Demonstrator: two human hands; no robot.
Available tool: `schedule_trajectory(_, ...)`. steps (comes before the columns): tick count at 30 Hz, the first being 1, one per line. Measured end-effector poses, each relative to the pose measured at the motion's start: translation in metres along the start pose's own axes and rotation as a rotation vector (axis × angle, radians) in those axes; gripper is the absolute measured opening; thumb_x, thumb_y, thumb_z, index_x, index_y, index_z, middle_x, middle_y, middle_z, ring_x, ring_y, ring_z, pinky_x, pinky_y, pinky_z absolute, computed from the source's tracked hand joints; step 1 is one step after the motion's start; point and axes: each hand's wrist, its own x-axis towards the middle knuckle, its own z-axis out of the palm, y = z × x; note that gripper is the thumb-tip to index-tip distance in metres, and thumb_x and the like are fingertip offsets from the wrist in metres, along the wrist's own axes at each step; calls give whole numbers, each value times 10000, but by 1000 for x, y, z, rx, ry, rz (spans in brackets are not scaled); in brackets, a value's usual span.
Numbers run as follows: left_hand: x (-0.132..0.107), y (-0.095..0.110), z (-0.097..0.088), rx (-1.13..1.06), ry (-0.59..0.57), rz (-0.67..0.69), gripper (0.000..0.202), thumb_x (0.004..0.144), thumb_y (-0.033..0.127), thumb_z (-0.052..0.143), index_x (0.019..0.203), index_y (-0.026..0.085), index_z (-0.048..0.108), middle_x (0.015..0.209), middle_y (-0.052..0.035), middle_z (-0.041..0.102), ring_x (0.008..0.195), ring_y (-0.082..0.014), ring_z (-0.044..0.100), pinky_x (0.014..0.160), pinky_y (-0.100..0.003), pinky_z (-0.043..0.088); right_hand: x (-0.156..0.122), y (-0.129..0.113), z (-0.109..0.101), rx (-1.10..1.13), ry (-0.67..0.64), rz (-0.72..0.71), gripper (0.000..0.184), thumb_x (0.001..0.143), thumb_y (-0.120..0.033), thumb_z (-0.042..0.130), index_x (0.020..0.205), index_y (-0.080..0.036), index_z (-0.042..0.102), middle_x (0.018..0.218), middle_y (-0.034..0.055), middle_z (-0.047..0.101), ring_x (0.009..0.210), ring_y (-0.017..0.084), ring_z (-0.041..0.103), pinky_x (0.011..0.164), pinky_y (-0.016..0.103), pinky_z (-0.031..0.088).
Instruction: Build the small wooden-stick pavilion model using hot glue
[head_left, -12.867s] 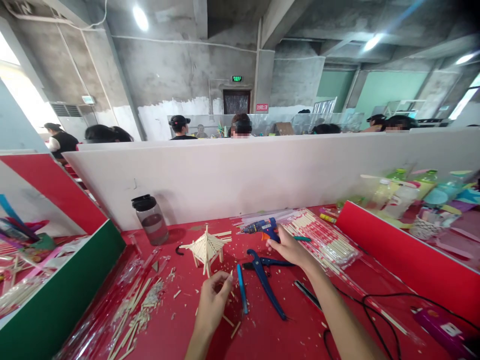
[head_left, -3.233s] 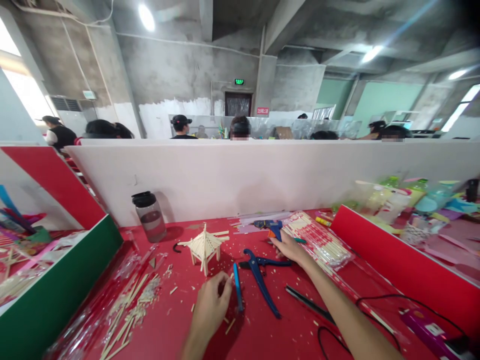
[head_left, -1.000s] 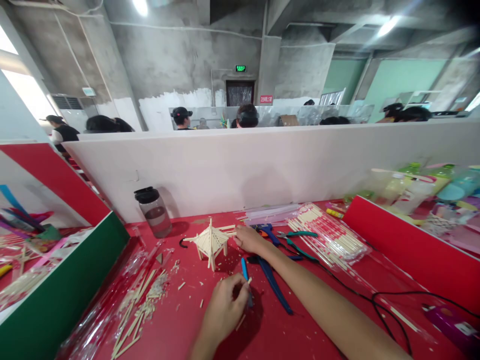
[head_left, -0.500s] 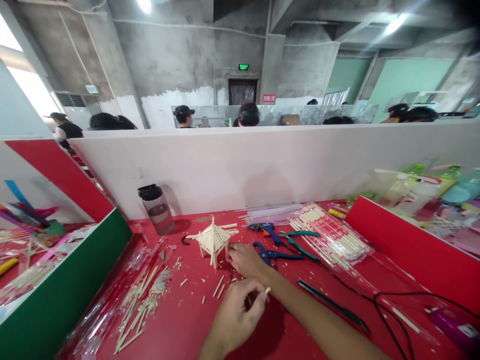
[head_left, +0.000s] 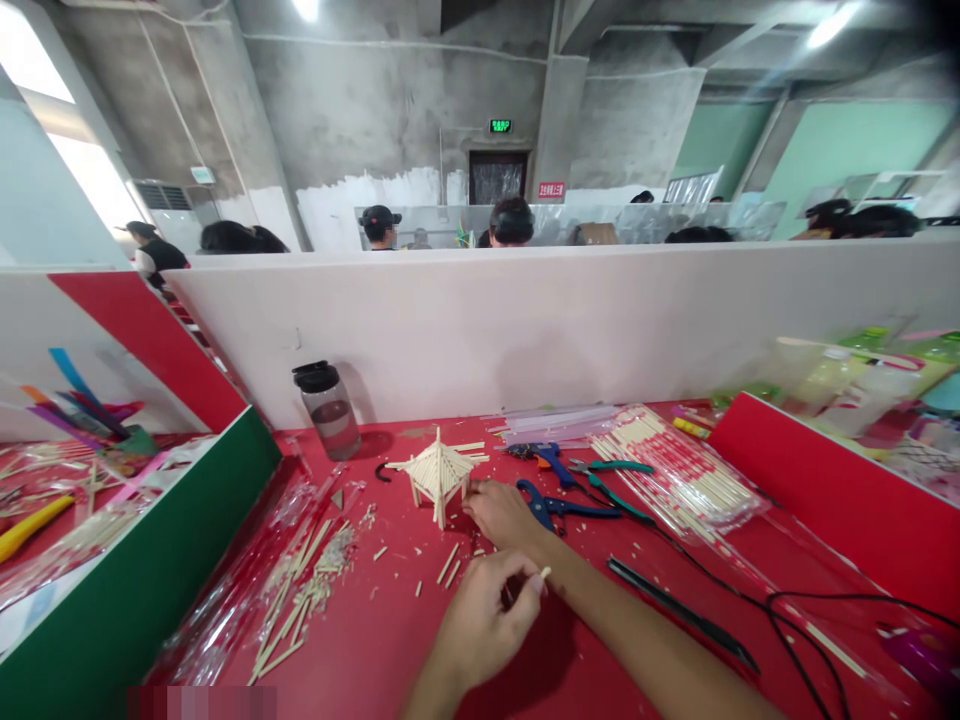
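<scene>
A small pavilion-like model [head_left: 439, 472] of pale wooden sticks, with a pointed roof on short posts, stands upright on the red table. My right hand [head_left: 501, 512] is at its right side, fingers curled down by the posts; whether they touch the model or hold anything is hidden. Nearer to me, my left hand [head_left: 487, 612] is closed, thumb and forefinger pinching a short wooden stick piece [head_left: 546, 573] whose pale end shows. It overlaps my right forearm in view. Short cut sticks [head_left: 450, 562] lie between the left hand and the model.
Blue cutters [head_left: 555, 505], a glue gun [head_left: 546, 458], green-handled pliers [head_left: 611, 467] and bagged sticks [head_left: 675, 465] lie to the right. A black utility knife [head_left: 682, 615] and cable are nearer. Left are a bottle [head_left: 328, 412], stick scraps [head_left: 311, 590] and a green divider [head_left: 172, 540].
The view has shifted slightly, so the whole scene sits a little further right. Both hands keep nearly the same pose, and the model stays in place on the table.
</scene>
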Motion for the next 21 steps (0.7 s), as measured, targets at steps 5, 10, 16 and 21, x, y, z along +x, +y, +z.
schedule_trajectory(5, 0, 1, 0, 12, 3, -5, 278, 928, 289, 451, 777, 159, 645, 713, -11, 617, 663, -137, 520, 630, -223, 366, 1, 1, 2, -85, 42, -58, 293, 947, -150, 426, 1001, -187, 712, 1096, 109, 701, 966, 236, 638, 781, 296, 469)
schedule_trajectory(10, 0, 1, -1, 16, -5, -5, 267, 924, 287, 451, 777, 164, 636, 712, -9, 605, 660, -137, 516, 635, -223, 370, -2, 2, 4, -86, 51, -50, 273, 957, -190, 433, 1006, -195, 701, 1022, 107, 718, 940, 234, 646, 787, 298, 464)
schedule_trajectory(16, 0, 1, -1, 10, -3, 3, 257, 925, 282, 451, 744, 170, 596, 690, 5, 579, 650, -130, 504, 631, -219, 364, -7, 7, 0, -39, 84, 36, 248, 947, -266, 509, 1125, -205, 670, 1033, 97, 714, 979, 235, 641, 802, 280, 459)
schedule_trajectory(21, 0, 0, 0, 19, 0, -1, 270, 930, 296, 454, 735, 169, 590, 677, 11, 564, 644, -126, 501, 617, -215, 355, -6, 7, 0, -30, 62, -12, 300, 978, -219, 433, 1129, -213, 693, 1061, 106, 710, 996, 232, 637, 813, 283, 457)
